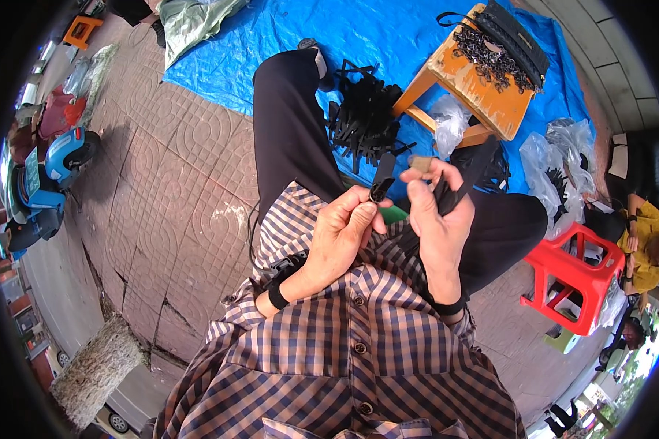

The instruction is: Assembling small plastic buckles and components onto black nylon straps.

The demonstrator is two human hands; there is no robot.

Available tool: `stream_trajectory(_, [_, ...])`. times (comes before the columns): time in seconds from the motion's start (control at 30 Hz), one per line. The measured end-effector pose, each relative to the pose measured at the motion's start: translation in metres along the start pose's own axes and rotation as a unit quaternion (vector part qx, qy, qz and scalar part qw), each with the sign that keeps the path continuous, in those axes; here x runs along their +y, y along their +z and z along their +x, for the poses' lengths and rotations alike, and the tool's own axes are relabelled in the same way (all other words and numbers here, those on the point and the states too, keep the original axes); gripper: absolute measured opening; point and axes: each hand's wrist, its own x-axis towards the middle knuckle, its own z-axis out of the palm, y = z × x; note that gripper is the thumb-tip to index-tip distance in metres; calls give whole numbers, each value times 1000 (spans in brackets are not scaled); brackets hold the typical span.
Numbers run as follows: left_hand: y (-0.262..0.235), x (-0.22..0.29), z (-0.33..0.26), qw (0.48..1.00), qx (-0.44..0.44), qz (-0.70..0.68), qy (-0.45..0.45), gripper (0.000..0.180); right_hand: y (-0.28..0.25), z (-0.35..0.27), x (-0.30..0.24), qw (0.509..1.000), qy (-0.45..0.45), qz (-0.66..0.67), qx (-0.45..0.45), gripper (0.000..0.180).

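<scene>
My left hand point(348, 230) is closed, pinching a short black strap piece point(383, 178) with a small dark loop at its lower end. Just to the right, apart from it, is my right hand point(441, 216), its fingers curled and slightly smeared by motion. A dark strap point(478, 167) runs between its fingers. A tan wrap point(420, 164) covers one fingertip. Beneath the hands, a small green thing point(394, 214) shows in my lap, mostly hidden. Beyond them a pile of black straps point(364, 110) lies on a blue tarp point(285, 29).
A wooden stool point(483, 95) on the tarp bears small dark buckle-like parts point(490, 58) and a black pouch point(516, 36). Clear plastic bags point(556, 168) and a red plastic stool point(575, 278) stand at right. A blue scooter point(47, 183) is parked left, and a person in yellow point(644, 245) sits far right.
</scene>
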Motion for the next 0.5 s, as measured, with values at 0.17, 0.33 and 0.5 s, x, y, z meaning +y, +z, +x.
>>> stream_trajectory(0.17, [2,0,-3,998,4,67,18,16,7,-6,-2,1000,-3,18,-24,23])
stream_trajectory(0.33, [2,-3,-8,993,22,111,33,15,-2,-8,-12,974,184,102,-83,23])
stream_trajectory(0.5, [3,1,-3,988,50,135,54,13,1,-14,-9,982,165,78,-56,23])
